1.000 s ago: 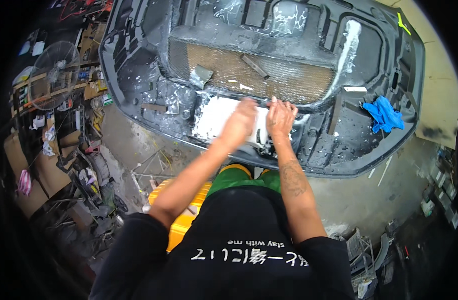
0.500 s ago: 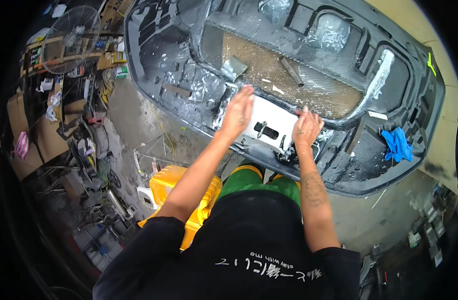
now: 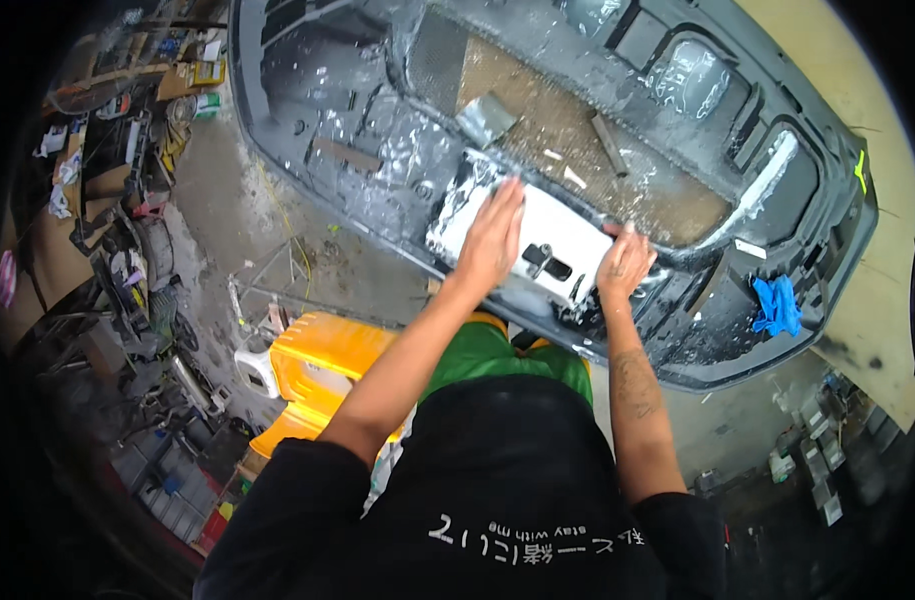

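A white plate with a dark slot lies on the front part of a large dark-grey moulded car panel, amid white smears. My left hand rests on the left half of the plate, fingers stretched out flat and close together. My right hand is at the plate's right end, fingers curled over that edge. Above the plate is a mesh insert with a bent metal scrap and a narrow strip on it.
A blue glove lies on the panel's right side. An orange plastic chair stands below left of the panel. Cluttered shelving, cardboard and metal parts fill the left. A pale board is at the right; scrap pieces lie lower right.
My left hand has shifted toward the plate's upper left, uncovering the slot. My right hand stays at the right end. The whole view has turned, so the panel looks more tilted.
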A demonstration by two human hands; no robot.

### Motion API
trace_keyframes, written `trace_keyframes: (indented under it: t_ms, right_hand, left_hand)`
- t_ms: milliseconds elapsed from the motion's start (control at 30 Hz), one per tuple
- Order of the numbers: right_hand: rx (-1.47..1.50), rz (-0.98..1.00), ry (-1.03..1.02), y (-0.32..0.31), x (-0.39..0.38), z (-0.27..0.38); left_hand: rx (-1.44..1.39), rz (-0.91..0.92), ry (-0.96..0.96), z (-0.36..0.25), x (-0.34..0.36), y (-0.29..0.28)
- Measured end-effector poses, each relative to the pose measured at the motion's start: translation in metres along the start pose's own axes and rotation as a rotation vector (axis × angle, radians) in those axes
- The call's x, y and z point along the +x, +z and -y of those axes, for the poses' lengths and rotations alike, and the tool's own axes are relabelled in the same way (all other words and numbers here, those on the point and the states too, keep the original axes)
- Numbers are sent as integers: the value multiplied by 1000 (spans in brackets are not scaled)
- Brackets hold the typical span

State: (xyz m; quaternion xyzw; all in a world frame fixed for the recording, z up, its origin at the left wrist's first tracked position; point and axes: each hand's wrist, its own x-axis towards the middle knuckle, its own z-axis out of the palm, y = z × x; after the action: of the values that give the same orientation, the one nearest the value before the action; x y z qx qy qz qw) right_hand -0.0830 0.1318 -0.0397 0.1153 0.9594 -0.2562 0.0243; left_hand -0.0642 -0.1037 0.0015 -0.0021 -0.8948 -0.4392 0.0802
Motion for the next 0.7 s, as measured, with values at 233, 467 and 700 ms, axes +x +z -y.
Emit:
trace_keyframes:
  t_ms: [233, 467, 700]
  right_hand:
    - [28, -7, -24, -3, 0, -5]
    - [-6, 27, -7, -2, 4, 8]
    - [-36, 55, -10, -5, -1, 3]
  left_hand:
    - [-175, -163, -243, -6, 27, -50]
    - [-110, -30, -74, -1, 12, 5]
    - [25, 57, -63, 7, 23, 11]
